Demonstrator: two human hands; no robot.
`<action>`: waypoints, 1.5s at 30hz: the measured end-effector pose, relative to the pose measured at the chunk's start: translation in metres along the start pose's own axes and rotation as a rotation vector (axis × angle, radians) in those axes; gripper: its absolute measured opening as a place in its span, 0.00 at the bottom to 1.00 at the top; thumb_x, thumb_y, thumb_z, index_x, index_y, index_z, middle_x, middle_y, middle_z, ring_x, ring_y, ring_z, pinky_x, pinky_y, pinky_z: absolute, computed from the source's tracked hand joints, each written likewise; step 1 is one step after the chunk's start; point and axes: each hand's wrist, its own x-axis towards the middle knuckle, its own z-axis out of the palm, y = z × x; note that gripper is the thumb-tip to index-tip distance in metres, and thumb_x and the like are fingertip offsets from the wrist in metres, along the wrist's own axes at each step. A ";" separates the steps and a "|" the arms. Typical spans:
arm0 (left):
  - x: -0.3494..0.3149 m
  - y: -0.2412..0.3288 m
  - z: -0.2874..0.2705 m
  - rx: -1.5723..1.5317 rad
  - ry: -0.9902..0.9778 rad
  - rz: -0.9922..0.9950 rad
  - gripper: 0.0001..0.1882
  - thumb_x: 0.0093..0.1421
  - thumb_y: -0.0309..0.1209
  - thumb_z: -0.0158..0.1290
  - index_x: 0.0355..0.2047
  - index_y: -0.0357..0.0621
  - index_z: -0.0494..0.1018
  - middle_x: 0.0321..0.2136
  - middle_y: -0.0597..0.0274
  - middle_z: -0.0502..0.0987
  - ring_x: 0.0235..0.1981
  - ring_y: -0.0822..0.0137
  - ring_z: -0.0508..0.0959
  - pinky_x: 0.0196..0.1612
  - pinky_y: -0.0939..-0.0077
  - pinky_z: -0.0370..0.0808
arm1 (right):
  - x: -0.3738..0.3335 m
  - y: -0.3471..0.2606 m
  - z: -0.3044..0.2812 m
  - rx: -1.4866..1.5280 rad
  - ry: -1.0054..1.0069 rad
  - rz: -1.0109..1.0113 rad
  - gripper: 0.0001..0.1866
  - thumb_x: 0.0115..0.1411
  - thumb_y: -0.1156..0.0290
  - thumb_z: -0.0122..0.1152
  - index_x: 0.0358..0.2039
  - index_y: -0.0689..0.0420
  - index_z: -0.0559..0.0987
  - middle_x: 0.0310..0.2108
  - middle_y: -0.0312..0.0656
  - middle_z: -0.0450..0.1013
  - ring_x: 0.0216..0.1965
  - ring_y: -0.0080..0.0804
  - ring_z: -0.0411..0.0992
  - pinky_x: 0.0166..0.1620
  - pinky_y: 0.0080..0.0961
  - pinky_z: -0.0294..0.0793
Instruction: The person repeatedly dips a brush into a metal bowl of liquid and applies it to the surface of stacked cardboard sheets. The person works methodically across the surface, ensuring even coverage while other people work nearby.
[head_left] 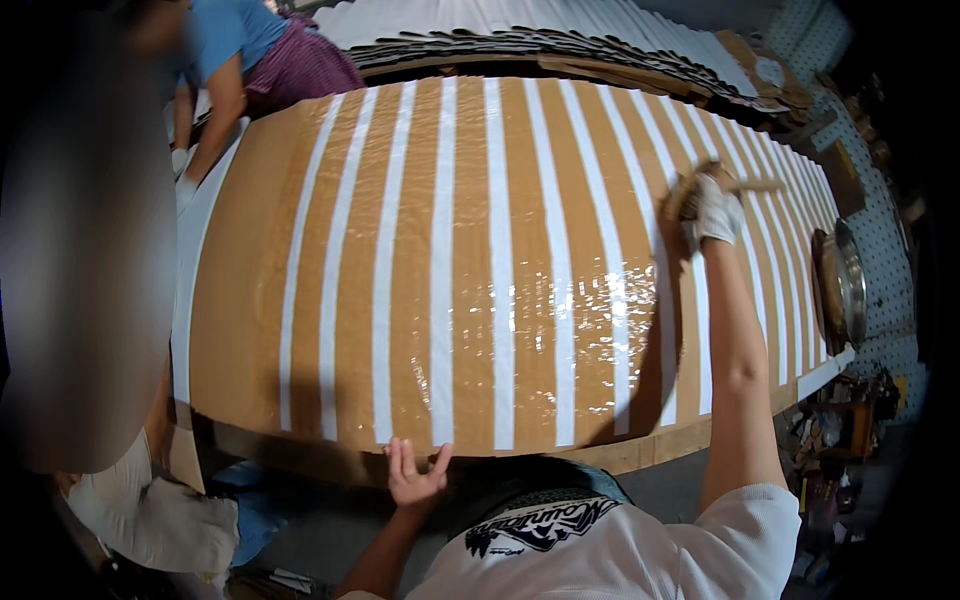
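Observation:
Long brown sheets with white strips between them (410, 300) cover the table, and a wet gloss shines on their middle. My right hand (718, 212), in a white glove, grips a wooden-handled brush (684, 200). The brush is over the right part of the sheets, and its handle sticks out to the right past my hand. My arm's shadow falls across the strips. My left hand (416, 478) is bare, with its fingers spread at the sheets' near edge. Nothing shows in it.
A round metal basin (850, 282) stands at the table's right end. Stacked white-topped sheets (520, 22) lie along the far side. A co-worker in a blue top (235, 40) leans in at the far left with gloved hands; another person's beige clothing (160, 515) shows at near left.

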 end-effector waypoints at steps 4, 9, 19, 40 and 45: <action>0.008 0.006 -0.010 0.073 -0.019 -0.014 0.25 0.62 0.30 0.48 0.57 0.78 0.74 0.57 0.42 0.66 0.57 0.40 0.71 0.58 0.45 0.76 | -0.179 -0.157 0.078 0.419 -0.534 -0.265 0.17 0.59 0.54 0.62 0.42 0.51 0.80 0.28 0.45 0.78 0.29 0.34 0.77 0.33 0.33 0.75; 0.013 0.000 -0.002 0.144 0.031 0.062 0.21 0.65 0.35 0.51 0.56 0.78 0.74 0.57 0.45 0.66 0.57 0.43 0.72 0.56 0.48 0.77 | -0.322 -0.231 0.148 0.207 -0.766 -0.546 0.25 0.58 0.56 0.55 0.52 0.57 0.75 0.51 0.59 0.73 0.51 0.55 0.74 0.56 0.43 0.73; 0.006 0.001 -0.018 -0.065 -0.146 -0.037 0.30 0.56 0.30 0.53 0.60 0.72 0.72 0.64 0.39 0.56 0.65 0.35 0.58 0.66 0.37 0.62 | -0.132 -0.012 -0.002 0.700 -0.353 0.005 0.19 0.59 0.62 0.65 0.47 0.60 0.78 0.32 0.36 0.78 0.28 0.23 0.74 0.34 0.25 0.75; 0.022 -0.002 -0.039 -0.053 -0.255 0.054 0.41 0.49 0.28 0.58 0.65 0.73 0.67 0.64 0.40 0.56 0.67 0.37 0.56 0.65 0.49 0.65 | -0.328 -0.090 0.067 0.136 -0.550 -0.384 0.28 0.56 0.47 0.57 0.51 0.53 0.79 0.46 0.55 0.76 0.51 0.46 0.75 0.55 0.38 0.74; 0.012 -0.005 -0.039 -0.064 -0.254 0.040 0.41 0.49 0.28 0.57 0.66 0.72 0.66 0.67 0.37 0.51 0.68 0.34 0.53 0.68 0.45 0.60 | -0.220 0.035 -0.081 0.560 -0.243 0.131 0.18 0.56 0.60 0.69 0.41 0.60 0.82 0.35 0.39 0.79 0.34 0.24 0.75 0.39 0.27 0.76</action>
